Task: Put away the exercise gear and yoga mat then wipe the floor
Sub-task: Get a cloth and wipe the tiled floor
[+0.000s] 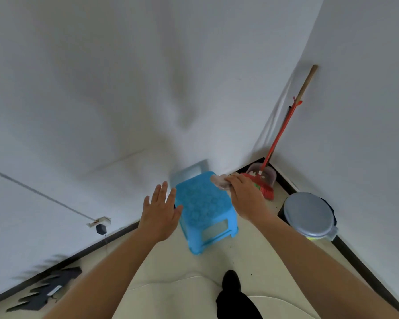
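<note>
A blue plastic stool (205, 208) stands on the pale tiled floor near the room's corner. On its far right corner lies a pale cloth (219, 181), and my right hand (244, 196) is closed on it. My left hand (160, 212) hovers just left of the stool with its fingers spread and nothing in it. No yoga mat or exercise gear shows clearly.
A red broom (278, 143) and a translucent dustpan (266, 172) lean in the corner. A grey-lidded bin (309, 215) stands by the right wall. A wall socket with a black plug (100, 225) is on the left wall. Dark flat pieces (46, 288) lie by the left baseboard.
</note>
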Available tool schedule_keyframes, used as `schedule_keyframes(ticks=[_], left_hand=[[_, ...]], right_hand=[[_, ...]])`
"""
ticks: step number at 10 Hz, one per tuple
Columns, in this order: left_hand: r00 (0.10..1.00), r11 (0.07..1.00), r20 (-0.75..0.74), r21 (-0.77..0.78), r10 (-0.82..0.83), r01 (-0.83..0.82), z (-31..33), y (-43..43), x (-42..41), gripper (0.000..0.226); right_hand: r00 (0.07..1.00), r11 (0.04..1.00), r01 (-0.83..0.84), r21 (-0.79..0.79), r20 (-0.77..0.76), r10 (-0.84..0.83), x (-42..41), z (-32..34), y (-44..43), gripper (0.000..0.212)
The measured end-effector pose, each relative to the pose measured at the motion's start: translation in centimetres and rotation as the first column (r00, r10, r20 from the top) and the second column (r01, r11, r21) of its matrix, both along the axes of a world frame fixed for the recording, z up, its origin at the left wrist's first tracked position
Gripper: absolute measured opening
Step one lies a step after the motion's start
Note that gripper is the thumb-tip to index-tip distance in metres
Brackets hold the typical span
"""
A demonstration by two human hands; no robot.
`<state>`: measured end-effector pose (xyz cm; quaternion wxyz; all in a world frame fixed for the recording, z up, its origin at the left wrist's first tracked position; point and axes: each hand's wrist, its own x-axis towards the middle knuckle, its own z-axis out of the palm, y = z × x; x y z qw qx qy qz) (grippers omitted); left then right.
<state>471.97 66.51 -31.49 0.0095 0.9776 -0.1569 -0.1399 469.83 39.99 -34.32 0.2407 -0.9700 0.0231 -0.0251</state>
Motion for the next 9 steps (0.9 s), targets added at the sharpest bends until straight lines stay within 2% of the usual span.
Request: schedule_keyframes(ticks=[2, 3, 5, 6, 7, 8, 9], left_hand=[[0.992, 0.999, -0.114, 0.001, 0.048, -0.048, -7.8, -2.1, 7.1, 0.065], [0.977, 0.998, -0.202, 0.008, 0.060, -0.060, -14.2, -2.6, 9.3, 0.066], [0.947, 0.996, -0.311, 0.023, 0.084, -0.081, -29.2, -2.2, 10.5, 0.064], [0.946, 0.997, -0.317, 0.002, 0.073, -0.076, -35.0, -1.7, 10.1, 0.062], [0.944, 1.000, -0.329, -0.004, 0.014, -0.016, -38.8, -1.1, 8.8, 0.064], [0.962, 0.999, -0.272, -0.044, -0.003, -0.009, -40.0, -0.2, 8.0, 0.065], [0.949, 0.999, -0.313, 0.004, -0.033, 0.036, -38.4, 0.0, 9.4, 0.065]], right_hand=[[0.992, 0.997, -0.003, 0.075, -0.126, 0.012, 7.3, -7.0, 0.6, 0.037], [0.990, 0.995, 0.015, 0.098, -0.144, -0.001, 9.7, -12.8, 1.2, 0.035], [0.993, 0.979, 0.104, 0.177, -0.073, -0.092, 12.4, -27.1, 4.2, 0.034], [0.985, 0.992, 0.068, 0.109, -0.164, -0.050, 11.8, -34.0, 5.4, 0.045], [0.956, 0.999, 0.015, -0.028, -0.294, -0.022, 10.1, -38.8, 6.1, 0.055], [0.943, 0.990, 0.002, -0.143, -0.329, -0.050, 9.5, -39.7, 6.0, 0.056], [0.893, 0.987, -0.030, -0.158, -0.447, -0.045, 10.2, -37.5, 5.5, 0.069]])
